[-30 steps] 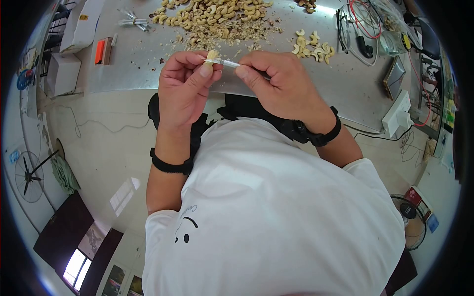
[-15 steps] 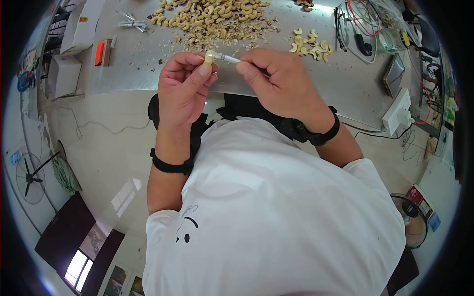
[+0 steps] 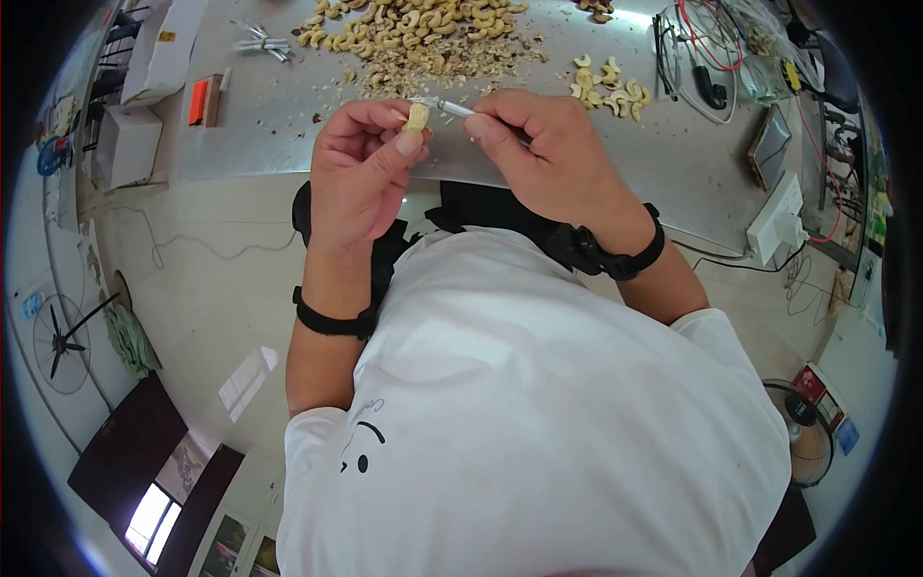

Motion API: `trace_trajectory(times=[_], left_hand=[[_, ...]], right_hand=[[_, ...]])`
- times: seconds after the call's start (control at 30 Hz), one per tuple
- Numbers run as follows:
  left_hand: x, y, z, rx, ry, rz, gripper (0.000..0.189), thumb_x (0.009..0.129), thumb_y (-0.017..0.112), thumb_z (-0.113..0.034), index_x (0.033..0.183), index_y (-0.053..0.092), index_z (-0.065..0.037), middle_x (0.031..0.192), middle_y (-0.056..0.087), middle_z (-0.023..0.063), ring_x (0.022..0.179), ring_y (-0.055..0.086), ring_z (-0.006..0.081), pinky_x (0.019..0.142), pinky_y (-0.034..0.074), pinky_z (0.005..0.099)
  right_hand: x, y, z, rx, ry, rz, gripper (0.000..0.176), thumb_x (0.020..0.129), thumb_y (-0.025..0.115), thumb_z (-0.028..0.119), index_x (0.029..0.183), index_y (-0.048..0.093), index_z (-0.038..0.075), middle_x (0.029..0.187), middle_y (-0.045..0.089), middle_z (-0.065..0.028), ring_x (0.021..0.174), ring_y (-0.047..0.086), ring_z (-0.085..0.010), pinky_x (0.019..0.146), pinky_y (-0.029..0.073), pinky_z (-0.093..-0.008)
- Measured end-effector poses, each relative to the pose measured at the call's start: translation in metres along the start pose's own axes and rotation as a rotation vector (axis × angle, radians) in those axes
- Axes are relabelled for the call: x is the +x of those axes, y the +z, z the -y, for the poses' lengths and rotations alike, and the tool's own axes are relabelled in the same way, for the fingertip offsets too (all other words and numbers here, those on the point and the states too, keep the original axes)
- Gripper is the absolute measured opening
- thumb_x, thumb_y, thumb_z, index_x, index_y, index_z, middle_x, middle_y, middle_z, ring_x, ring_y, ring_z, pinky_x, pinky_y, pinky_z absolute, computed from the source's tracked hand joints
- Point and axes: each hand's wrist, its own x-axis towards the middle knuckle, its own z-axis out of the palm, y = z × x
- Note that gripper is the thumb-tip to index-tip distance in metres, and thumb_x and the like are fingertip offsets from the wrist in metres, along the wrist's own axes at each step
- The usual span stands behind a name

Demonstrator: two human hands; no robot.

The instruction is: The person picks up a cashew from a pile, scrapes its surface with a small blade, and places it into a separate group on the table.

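left hand point(image 3: 361, 168) pinches nut point(image 3: 417, 118), long axis near-upright in view | right hand point(image 3: 540, 144) pinches knife point(image 3: 457, 110) | blade point(image 3: 429, 101) crosswise by nut's top, contact unclear

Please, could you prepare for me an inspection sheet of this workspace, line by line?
Surface: metal table, crumbs scattered on it.
Job's things: cashew and slim tool in hand; large cashew pile, smaller cashew group to its right.
Clutter: orange object and slim silvery sticks, left side.
Hands: left hand pinches the cashew; right hand grips the slim tool.
Cables: black cables, right side; white power strip near the edge.
Surroundings: left fan, right fan.
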Motion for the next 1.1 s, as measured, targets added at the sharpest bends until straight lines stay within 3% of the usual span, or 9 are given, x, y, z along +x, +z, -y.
trace_trajectory(times=[0.5, 0.6, 0.7, 1.1], left_hand=[[0.0008, -0.0042, 0.0012, -0.044, 0.012, 0.084, 0.021, 0.094, 0.067, 0.009, 0.11, 0.062, -0.003, 0.12, 0.063, 0.0127, 0.104, 0.069, 0.0216, 0.088, 0.059, 0.0312], [0.0013, -0.0021, 0.002, -0.08, 0.025, 0.094, 0.022, 0.092, 0.068, 0.012, 0.109, 0.062, -0.001, 0.117, 0.065, 0.0136, 0.1, 0.071, 0.0236, 0.085, 0.061, 0.033], [0.0017, -0.0044, 0.0017, -0.105, 0.017, 0.085, 0.021, 0.093, 0.067, 0.012, 0.109, 0.062, -0.001, 0.117, 0.064, 0.0141, 0.1, 0.071, 0.0235, 0.085, 0.061, 0.0329], [0.004, -0.0056, 0.0055, -0.159, 0.024, 0.116, 0.02, 0.092, 0.067, 0.012, 0.106, 0.062, -0.001, 0.115, 0.063, 0.0134, 0.094, 0.068, 0.0217, 0.084, 0.059, 0.0328]], right_hand=[[0.0018, -0.0016, -0.0001, 0.051, -0.018, 0.024, 0.015, 0.093, 0.068, 0.015, 0.085, 0.07, 0.002, 0.067, 0.062, -0.0123, 0.056, 0.057, -0.0283, 0.054, 0.045, -0.0369], [0.0, -0.0041, -0.0065, 0.045, -0.044, 0.067, 0.012, 0.099, 0.066, 0.01, 0.095, 0.07, -0.001, 0.07, 0.058, -0.0033, 0.061, 0.048, -0.0105, 0.056, 0.041, -0.0276], [-0.0004, -0.0074, -0.0015, 0.071, -0.051, 0.099, 0.014, 0.094, 0.068, 0.015, 0.086, 0.07, 0.003, 0.066, 0.061, -0.0118, 0.055, 0.057, -0.0264, 0.054, 0.045, -0.0358], [-0.0015, -0.0026, 0.0005, 0.078, -0.075, 0.116, 0.015, 0.094, 0.068, 0.014, 0.084, 0.068, 0.002, 0.066, 0.061, -0.0118, 0.055, 0.056, -0.0286, 0.054, 0.044, -0.0373]])
